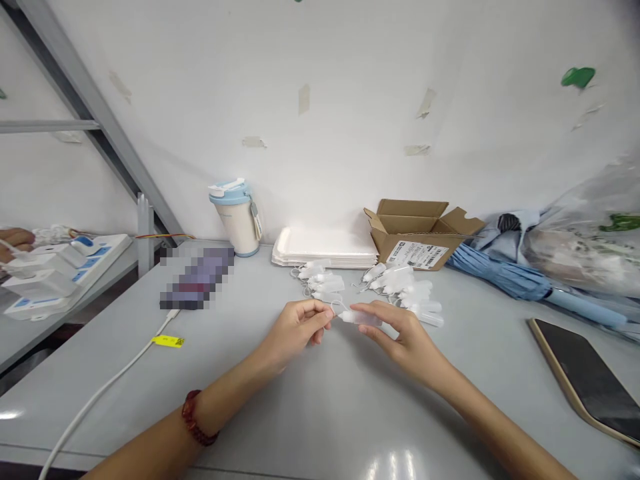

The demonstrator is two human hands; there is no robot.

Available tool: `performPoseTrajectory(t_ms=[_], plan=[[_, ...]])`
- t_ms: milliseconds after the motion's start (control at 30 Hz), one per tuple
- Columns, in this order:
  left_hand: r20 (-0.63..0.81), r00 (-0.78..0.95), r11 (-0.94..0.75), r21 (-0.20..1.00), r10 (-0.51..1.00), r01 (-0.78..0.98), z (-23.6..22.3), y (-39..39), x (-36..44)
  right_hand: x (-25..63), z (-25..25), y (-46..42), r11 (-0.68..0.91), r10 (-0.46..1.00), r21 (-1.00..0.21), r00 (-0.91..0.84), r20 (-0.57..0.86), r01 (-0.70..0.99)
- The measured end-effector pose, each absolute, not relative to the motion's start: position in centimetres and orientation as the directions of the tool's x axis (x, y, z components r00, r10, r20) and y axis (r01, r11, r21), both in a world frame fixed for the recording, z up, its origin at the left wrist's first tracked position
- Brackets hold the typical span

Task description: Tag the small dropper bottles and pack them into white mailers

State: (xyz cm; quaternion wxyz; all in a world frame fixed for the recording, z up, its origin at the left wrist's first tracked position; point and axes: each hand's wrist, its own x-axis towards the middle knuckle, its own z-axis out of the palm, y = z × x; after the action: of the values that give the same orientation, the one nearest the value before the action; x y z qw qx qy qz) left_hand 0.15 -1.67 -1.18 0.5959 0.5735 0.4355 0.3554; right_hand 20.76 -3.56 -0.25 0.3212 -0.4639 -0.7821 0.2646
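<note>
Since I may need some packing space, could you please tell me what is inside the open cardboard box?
Only the upper inside of the cardboard box shows, bare brown board; its bottom is hidden behind its near wall.

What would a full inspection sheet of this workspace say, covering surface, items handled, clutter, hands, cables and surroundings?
Surface: grey table, glare near the front edge.
Items handled: one translucent piece held; others lie in two loose groups before white trays and an open cardboard box.
Clutter: tumbler, blurred-out dark object, phone, blue umbrella, plastic bag.
Hands: right hand holds the piece's body; left hand pinches at its loop.
Cables: white cable, yellow-tagged, reaches the dark object; plugs fill part of the power strip.
Surroundings: white wall with tape scraps, metal frame; part of another hand at left edge.
</note>
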Motion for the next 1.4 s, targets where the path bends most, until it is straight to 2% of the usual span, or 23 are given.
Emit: performPoseTrajectory(t_ms=[267, 633, 1033, 1167, 1400], plan=[[-0.09, 0.322, 0.067, 0.994, 0.942, 0.081, -1.1, -1.6, 0.3, 20.6, 0.2, -3.6, 0.338, 0.939, -0.713, -0.273, 0.21, 0.614], [-0.119, 0.331, 0.095, 0.992, 0.936, 0.086, -1.1, -1.6, 0.2, 20.4, -0.5, -3.5, 0.388, 0.915, -0.696, -0.345, 0.211, 0.604], [-0.187, 0.378, 0.179, 0.982, 0.907, 0.055, -1.4, -1.2, 0.2, 20.5, -0.5, -3.5, 0.388, 0.916, -0.697, -0.335, 0.22, 0.603], [-0.142, 0.392, 0.12, 0.99, 0.909, 0.081, -1.4, -1.4, 0.2, 20.4, -0.6, -3.6, 0.389, 0.911, -0.732, -0.353, 0.214, 0.56], [-0.068, 0.341, -0.025, 0.965, 0.938, 0.26, -2.1, -1.6, 0.2, 19.7, -1.8, -3.4, 0.356, 0.906, -0.797, -0.39, 0.165, 0.489]])
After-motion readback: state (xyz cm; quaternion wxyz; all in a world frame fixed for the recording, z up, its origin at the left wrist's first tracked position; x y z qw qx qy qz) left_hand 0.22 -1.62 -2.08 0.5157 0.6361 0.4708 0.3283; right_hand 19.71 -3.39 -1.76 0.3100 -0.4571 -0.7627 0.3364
